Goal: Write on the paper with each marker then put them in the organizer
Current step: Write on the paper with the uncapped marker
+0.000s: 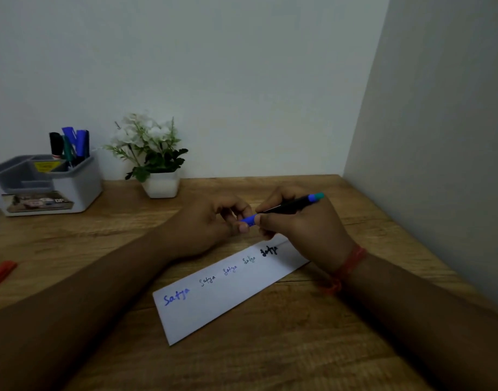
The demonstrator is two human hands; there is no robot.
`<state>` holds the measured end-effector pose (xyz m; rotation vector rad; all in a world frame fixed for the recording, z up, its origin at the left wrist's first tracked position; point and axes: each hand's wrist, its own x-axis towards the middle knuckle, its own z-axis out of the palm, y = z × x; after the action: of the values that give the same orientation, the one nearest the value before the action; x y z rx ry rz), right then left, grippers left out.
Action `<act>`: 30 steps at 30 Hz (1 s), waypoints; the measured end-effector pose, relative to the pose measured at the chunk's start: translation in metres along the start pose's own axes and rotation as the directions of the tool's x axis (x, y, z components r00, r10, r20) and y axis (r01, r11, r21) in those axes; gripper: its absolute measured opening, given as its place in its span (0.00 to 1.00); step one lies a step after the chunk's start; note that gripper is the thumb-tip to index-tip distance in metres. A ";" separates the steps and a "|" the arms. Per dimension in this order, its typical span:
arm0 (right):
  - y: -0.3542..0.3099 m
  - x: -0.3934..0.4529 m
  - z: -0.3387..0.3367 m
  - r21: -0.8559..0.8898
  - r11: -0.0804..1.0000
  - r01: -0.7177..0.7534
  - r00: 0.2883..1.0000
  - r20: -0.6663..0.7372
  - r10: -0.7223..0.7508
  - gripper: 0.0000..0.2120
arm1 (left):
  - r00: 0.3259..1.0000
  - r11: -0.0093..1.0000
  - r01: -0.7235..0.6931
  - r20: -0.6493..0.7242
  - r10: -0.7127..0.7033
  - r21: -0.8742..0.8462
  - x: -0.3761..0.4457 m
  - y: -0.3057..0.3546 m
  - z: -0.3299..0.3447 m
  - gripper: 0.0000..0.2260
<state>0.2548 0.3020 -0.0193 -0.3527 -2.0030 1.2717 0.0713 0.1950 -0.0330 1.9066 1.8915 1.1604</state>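
A long white paper (236, 294) lies slanted on the wooden desk and carries several handwritten words in blue and black ink. Just above its far end, my right hand (301, 224) grips a dark marker (291, 206) with a blue and teal rear end. My left hand (205, 224) pinches the blue cap (249, 220) at the marker's front end, so the tip is hidden. The grey and white organizer (81, 179) stands at the back left and holds several markers (70, 145) upright in its rear compartment.
A white pot with white flowers (154, 156) stands against the back wall right of the organizer. A red object (1, 273) lies at the desk's left edge. A wall closes off the right side of the desk (270, 362).
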 end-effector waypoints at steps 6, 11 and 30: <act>-0.013 -0.002 -0.010 -0.018 0.998 0.059 0.998 -0.034 -0.059 0.05 | 0.999 0.999 0.033 0.036 -0.032 -0.002 -0.003 -0.005 0.002 0.04; -0.022 0.003 -0.041 0.104 0.991 0.086 0.984 -0.163 -0.068 0.06 | 0.985 0.985 0.170 0.023 -0.171 0.021 -0.009 -0.018 -0.013 0.06; -0.013 -0.003 -0.017 -0.226 0.972 -0.058 0.998 -0.002 0.059 0.02 | 0.990 0.929 0.119 0.033 -0.139 0.351 -0.024 -0.006 -0.009 0.21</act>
<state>0.2709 0.3053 -0.0052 -0.5213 -2.1608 1.0815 0.0640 0.1707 -0.0395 1.9177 2.2744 0.7617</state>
